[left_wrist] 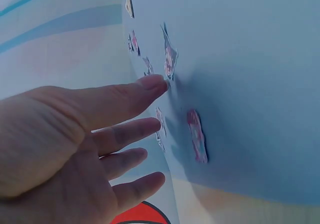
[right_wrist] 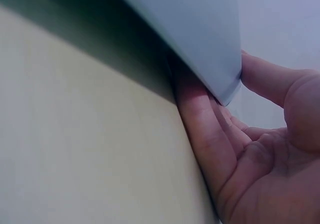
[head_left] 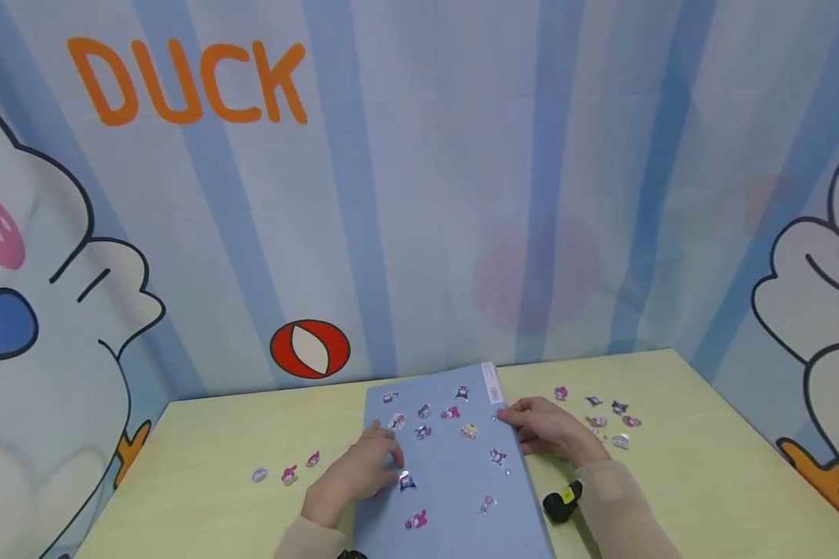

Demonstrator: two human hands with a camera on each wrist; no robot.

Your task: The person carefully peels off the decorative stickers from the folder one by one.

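Observation:
A light blue folder (head_left: 454, 481) with a white label at its far right corner lies in front of me, several small cartoon stickers dotted over its face. My right hand (head_left: 555, 428) grips its right edge, thumb on the top face and fingers underneath; the right wrist view shows the folder's edge (right_wrist: 220, 79) raised off the table between thumb and fingers. Over the left part of the folder is my left hand (head_left: 365, 470), fingers spread and loosely extended. In the left wrist view its thumb tip is right at the lower end of a sticker (left_wrist: 170, 56), close to another pink sticker (left_wrist: 198, 136).
Loose stickers (head_left: 290, 474) lie on the pale yellow table (head_left: 203, 442) left of the folder, and another group (head_left: 619, 407) lies to its right. A black strapped device (head_left: 561, 506) is at the right wrist. A striped cloth backdrop (head_left: 433, 194) rises behind the table.

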